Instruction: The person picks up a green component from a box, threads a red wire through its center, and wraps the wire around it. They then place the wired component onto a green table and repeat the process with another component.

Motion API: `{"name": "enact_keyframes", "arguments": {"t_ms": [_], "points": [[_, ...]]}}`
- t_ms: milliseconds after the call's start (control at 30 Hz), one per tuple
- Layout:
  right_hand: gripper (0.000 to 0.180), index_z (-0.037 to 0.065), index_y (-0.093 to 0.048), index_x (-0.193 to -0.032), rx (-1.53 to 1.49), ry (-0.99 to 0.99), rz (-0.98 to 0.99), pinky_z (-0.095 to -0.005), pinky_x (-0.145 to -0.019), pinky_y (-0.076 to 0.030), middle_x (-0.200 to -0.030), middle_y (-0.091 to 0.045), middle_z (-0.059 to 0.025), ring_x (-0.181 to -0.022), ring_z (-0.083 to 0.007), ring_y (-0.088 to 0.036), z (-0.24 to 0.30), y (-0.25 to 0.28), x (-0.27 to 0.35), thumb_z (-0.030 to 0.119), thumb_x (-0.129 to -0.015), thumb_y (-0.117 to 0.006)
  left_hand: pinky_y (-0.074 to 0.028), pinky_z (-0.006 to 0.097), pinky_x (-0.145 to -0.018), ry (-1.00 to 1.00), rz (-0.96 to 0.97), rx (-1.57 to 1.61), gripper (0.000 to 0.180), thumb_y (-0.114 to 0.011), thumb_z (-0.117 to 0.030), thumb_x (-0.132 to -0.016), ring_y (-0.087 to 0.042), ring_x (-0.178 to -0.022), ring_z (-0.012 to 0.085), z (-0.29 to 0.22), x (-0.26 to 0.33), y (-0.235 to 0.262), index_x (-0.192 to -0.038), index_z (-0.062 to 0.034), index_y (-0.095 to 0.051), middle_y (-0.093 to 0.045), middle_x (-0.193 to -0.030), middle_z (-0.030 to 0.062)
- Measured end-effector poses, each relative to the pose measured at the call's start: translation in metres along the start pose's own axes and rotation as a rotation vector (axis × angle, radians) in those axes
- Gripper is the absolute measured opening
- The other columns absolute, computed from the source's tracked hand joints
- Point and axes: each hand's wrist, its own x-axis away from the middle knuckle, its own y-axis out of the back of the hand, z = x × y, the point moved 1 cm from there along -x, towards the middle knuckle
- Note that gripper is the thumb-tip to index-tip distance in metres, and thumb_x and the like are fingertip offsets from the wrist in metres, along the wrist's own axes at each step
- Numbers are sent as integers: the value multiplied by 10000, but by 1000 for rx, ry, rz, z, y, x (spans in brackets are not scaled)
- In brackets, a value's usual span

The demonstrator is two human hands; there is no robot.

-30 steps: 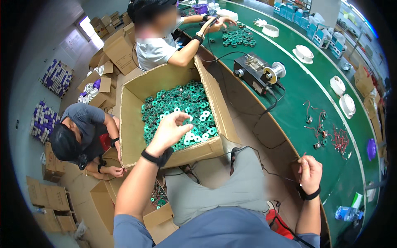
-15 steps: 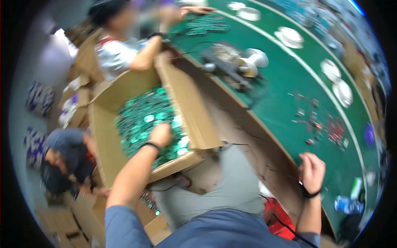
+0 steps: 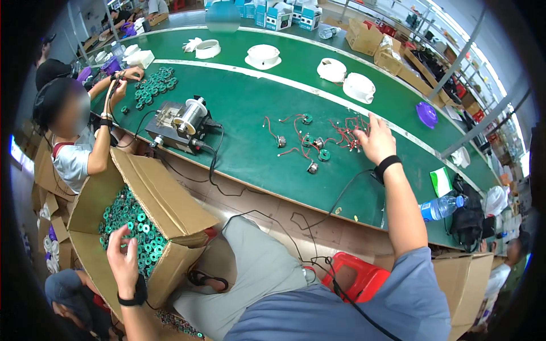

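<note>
My left hand (image 3: 123, 262) hovers over a cardboard box (image 3: 162, 196), fingers loosely curled and thumb apart, with nothing visible in them. Heaped inside the box are many small round green parts with holes in the middle (image 3: 143, 234). Across the green table (image 3: 250, 122), my right hand (image 3: 377, 142) reaches to a tangle of red wires (image 3: 344, 135), its thumb and forefinger spread beside them. Whether the fingertips touch the wires I cannot tell. Left of it lie several silver-and-green round parts with red leads, such as one green disc (image 3: 324, 155).
A machine with a metal spool (image 3: 191, 116) stands on the table, its cable hanging over the edge. White round housings (image 3: 263, 57) line the far strip. A water bottle (image 3: 441, 208) lies at right; a red stool (image 3: 355, 277) stands below. A co-worker (image 3: 79, 136) handles green parts at left.
My view has swung toward the table. The left hand has lifted from the green parts in the box. My right hand has moved from the table's near edge to the red wires.
</note>
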Motion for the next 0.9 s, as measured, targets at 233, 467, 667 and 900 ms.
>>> {"name": "enact_keyframes", "arguments": {"t_ms": [233, 467, 667, 900], "points": [[652, 29, -473, -1445, -165, 237, 298, -492, -1001, -508, -1246, -613, -248, -1147, -419, -614, 70, -45, 39, 187, -855, -702, -511, 261, -840, 47, -103, 300, 245, -612, 47, -927, -605, -932, 134, -44, 100, 10, -1163, 12, -669, -623, -1148, 80], [595, 85, -543, -1382, -206, 260, 161, -475, -896, -532, -1140, -659, -193, -1057, -392, -644, 88, -38, 49, 35, -827, -752, -546, 245, -832, 127, -59, 543, 249, -664, 80, -911, -650, -949, 133, -78, 150, -24, -1153, 26, -694, -649, -1138, 81], [479, 29, -593, -1347, -665, 262, -124, -369, -907, -522, -1104, -609, -167, -1035, -305, -626, 144, 29, 74, -24, -876, -664, -558, 273, -861, 168, -23, 690, 265, -675, 44, -924, -676, -961, 147, -77, 180, -36, -1187, 27, -702, -680, -1139, 101], [351, 41, -713, -1152, -1048, 570, 286, -320, -756, -569, -1074, -631, -104, -935, -197, -667, 261, 68, 203, 13, -809, -780, -558, 377, -991, 346, 375, 1094, 462, -613, -111, -1040, -663, -1158, 212, -106, 171, -71, -1478, -10, -506, -661, -1283, 104]]}}
